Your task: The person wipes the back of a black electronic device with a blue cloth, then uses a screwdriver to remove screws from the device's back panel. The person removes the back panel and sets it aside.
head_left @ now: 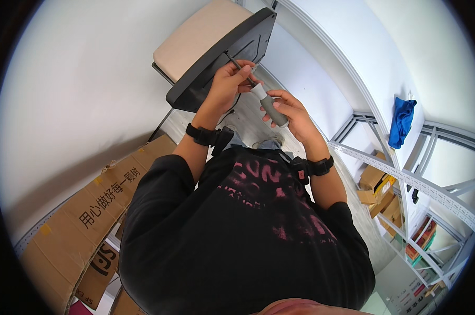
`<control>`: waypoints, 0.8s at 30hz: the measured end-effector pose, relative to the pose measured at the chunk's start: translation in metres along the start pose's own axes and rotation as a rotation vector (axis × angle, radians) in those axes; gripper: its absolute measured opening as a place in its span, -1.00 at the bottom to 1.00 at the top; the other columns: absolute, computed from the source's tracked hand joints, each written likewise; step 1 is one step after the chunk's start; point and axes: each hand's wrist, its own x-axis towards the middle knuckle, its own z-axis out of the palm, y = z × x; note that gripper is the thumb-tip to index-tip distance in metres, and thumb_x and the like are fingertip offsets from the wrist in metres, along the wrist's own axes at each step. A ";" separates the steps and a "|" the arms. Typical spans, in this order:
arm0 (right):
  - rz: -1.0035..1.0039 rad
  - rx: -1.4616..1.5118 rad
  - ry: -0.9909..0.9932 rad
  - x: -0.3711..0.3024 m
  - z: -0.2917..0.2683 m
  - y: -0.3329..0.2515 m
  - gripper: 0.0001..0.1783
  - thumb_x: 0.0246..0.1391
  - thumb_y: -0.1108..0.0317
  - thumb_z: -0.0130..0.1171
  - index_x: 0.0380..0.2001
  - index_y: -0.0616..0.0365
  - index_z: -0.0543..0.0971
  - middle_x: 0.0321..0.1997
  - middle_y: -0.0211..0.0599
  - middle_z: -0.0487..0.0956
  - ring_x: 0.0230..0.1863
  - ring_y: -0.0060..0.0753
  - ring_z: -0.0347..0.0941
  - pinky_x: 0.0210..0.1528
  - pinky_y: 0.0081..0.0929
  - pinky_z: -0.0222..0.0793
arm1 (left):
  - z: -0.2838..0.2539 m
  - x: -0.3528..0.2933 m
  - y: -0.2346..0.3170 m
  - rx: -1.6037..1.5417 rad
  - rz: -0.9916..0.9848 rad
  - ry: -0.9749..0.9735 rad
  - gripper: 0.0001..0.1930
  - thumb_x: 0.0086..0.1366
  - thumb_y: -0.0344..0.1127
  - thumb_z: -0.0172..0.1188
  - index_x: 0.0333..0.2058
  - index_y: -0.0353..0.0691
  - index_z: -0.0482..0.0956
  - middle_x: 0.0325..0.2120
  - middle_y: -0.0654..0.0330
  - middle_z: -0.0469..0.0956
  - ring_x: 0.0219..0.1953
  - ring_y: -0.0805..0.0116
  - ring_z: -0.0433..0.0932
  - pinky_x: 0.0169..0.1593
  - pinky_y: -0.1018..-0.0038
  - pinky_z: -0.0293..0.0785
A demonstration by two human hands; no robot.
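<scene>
A screwdriver (271, 109) with a grey and white handle slants between my two hands. My right hand (295, 118) is wrapped round its handle. Higher up, my left hand (229, 86) pinches the dark shaft close to the tip. That tip meets the flat face of a dark grey panel (192, 86), which stands tilted on edge. Whether it sits in a screw there is too small to make out. Behind the panel is a beige, rounded block (195, 34) like a seat cushion. Something small and metallic shows by my left fingertips, partly hidden.
Large cardboard pieces (116, 189) lean along the wall at left. To the right run metal shelf frames (384, 165) with cardboard boxes (371, 178). A blue cloth (403, 123) hangs on the white panel. A thin dark cable (229, 112) dangles below the grey panel.
</scene>
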 end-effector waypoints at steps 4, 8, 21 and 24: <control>-0.041 -0.103 0.044 0.000 0.002 0.004 -0.64 0.11 0.46 0.03 0.01 0.17 0.38 -0.17 -0.28 0.47 -0.31 -0.50 0.45 -0.45 -0.64 0.36 | 0.004 -0.002 -0.001 -0.091 0.020 0.013 -0.74 0.36 -0.24 0.00 -0.07 -0.25 0.41 -0.41 0.21 0.55 -0.25 0.31 0.62 -0.28 0.56 0.49; -0.115 -0.146 0.086 0.000 0.001 0.013 -0.60 0.05 0.53 0.09 0.00 0.16 0.39 -0.17 -0.35 0.45 -0.28 -0.56 0.41 -0.43 -0.65 0.37 | 0.007 -0.001 0.003 -0.074 0.019 0.046 -0.79 0.35 -0.24 0.03 -0.16 -0.23 0.46 -0.43 0.21 0.54 -0.34 0.43 0.57 -0.27 0.50 0.51; -0.007 -0.069 0.023 0.002 -0.008 0.007 -0.55 0.07 0.39 0.13 0.05 0.18 0.36 -0.09 -0.28 0.43 -0.15 -0.46 0.46 -0.43 -0.64 0.39 | -0.001 0.002 -0.001 -0.002 0.059 0.075 -0.78 0.34 -0.26 0.03 -0.12 -0.23 0.47 -0.42 0.28 0.52 -0.37 0.42 0.58 -0.27 0.49 0.56; 0.122 0.065 -0.048 0.003 -0.014 0.004 -0.56 0.09 0.35 0.11 0.05 0.19 0.37 -0.09 -0.26 0.46 -0.15 -0.46 0.47 -0.44 -0.64 0.38 | -0.003 0.002 -0.003 -0.028 0.076 0.051 -0.78 0.35 -0.28 0.01 -0.10 -0.22 0.46 -0.40 0.25 0.53 -0.32 0.37 0.60 -0.24 0.47 0.55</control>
